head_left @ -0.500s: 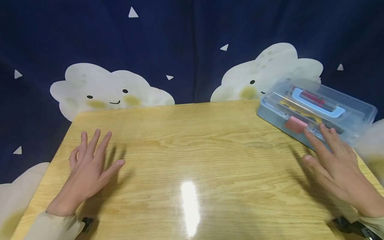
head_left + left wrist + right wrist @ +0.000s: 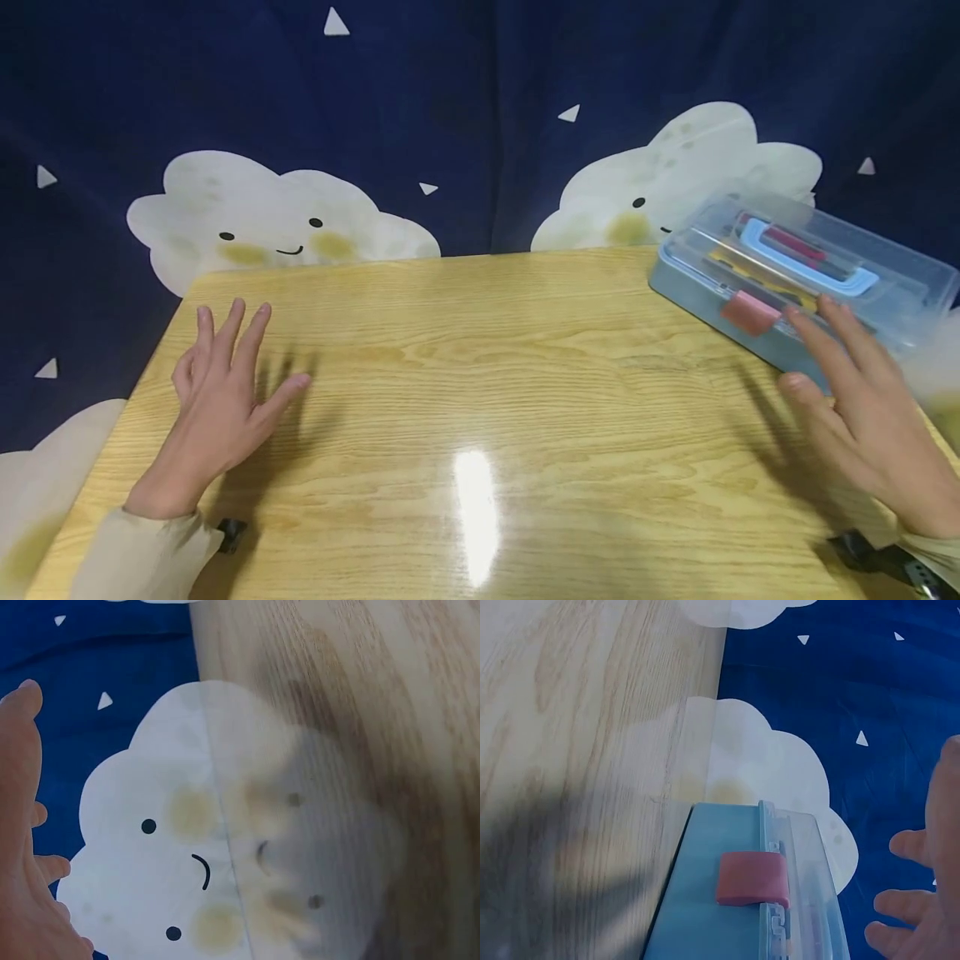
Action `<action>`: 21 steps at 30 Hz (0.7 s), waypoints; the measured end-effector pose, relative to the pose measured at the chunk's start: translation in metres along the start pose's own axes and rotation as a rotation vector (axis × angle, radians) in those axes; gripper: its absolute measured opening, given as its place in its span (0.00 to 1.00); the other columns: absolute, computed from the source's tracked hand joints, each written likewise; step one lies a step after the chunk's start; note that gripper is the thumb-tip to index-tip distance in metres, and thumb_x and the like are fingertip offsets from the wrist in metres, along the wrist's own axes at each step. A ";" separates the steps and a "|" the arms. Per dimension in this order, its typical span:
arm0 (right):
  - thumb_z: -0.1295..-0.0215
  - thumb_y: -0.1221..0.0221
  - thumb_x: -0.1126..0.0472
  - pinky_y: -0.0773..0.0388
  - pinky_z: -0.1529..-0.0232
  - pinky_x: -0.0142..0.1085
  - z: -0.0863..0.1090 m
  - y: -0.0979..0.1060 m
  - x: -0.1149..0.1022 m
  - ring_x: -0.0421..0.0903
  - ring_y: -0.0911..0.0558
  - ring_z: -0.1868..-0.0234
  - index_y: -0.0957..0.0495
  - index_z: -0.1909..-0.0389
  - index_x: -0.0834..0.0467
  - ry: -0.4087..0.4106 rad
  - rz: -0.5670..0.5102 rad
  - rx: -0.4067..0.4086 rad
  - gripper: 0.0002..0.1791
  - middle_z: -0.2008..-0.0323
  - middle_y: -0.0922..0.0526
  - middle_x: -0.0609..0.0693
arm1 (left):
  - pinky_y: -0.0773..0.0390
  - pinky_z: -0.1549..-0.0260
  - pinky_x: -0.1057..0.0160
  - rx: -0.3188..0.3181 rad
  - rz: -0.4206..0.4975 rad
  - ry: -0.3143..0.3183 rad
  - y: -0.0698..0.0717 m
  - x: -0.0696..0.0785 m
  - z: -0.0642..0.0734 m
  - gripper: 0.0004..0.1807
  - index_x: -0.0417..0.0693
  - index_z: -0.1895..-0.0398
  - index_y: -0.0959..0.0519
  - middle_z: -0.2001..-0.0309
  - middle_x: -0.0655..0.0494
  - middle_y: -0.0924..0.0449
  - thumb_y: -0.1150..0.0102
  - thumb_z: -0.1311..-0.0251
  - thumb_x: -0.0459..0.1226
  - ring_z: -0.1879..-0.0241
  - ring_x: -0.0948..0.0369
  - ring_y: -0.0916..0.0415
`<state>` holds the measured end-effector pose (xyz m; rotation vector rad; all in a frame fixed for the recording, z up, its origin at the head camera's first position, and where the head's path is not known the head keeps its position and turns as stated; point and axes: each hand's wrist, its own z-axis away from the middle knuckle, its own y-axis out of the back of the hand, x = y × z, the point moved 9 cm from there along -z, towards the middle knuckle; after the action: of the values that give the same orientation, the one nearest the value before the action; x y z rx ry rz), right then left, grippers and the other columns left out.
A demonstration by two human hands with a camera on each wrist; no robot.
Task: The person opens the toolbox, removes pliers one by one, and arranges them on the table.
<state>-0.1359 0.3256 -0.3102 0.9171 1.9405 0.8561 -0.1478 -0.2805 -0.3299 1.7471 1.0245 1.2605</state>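
Observation:
A light-blue storage box (image 2: 686, 287) with a clear lid sits at the table's far right corner. On its front is a pink latch (image 2: 750, 312), and a blue handle (image 2: 810, 268) lies on the lid. Through the lid show red and yellow things, too unclear to name. My right hand (image 2: 873, 408) hovers by the box's near front side, fingers spread; the right wrist view shows a gap between fingers and the latch (image 2: 754, 877). Over the table's left side is my left hand (image 2: 221, 400), fingers extended and apart, with nothing in it.
The wooden table (image 2: 480, 367) has a bright light reflection in its middle. Behind it hangs a dark blue curtain (image 2: 465, 100) printed with white clouds and triangles. Dark straps show at both wrists.
My right hand has shifted slightly right in view, and my left hand slightly up. The whole head view has shifted a little; the box stays closed.

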 end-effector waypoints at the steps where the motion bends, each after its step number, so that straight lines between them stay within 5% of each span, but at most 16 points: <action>1: 0.18 0.50 0.54 0.60 0.16 0.62 -0.001 0.002 -0.001 0.62 0.52 0.15 0.39 0.21 0.55 0.003 -0.013 0.012 0.29 0.18 0.47 0.66 | 0.63 0.32 0.22 0.005 0.003 0.001 0.000 -0.001 0.000 0.49 0.57 0.15 0.54 0.15 0.39 0.63 0.40 0.31 0.58 0.17 0.38 0.82; 11: 0.18 0.51 0.48 0.55 0.16 0.60 -0.006 0.008 0.000 0.61 0.47 0.16 0.37 0.22 0.56 0.016 0.002 0.074 0.30 0.19 0.43 0.65 | 0.61 0.33 0.21 0.016 0.037 -0.019 -0.004 0.002 -0.003 0.48 0.55 0.15 0.52 0.15 0.40 0.61 0.41 0.30 0.56 0.16 0.39 0.80; 21: 0.18 0.54 0.41 0.53 0.22 0.73 -0.015 0.014 0.007 0.72 0.46 0.19 0.37 0.22 0.56 -0.014 0.034 0.113 0.33 0.19 0.44 0.66 | 0.62 0.32 0.21 0.030 0.069 -0.016 -0.005 0.003 -0.009 0.47 0.54 0.15 0.52 0.15 0.40 0.59 0.41 0.29 0.56 0.16 0.40 0.79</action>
<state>-0.1477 0.3352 -0.2950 1.0224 1.9822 0.7634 -0.1570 -0.2745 -0.3304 1.8269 0.9858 1.2774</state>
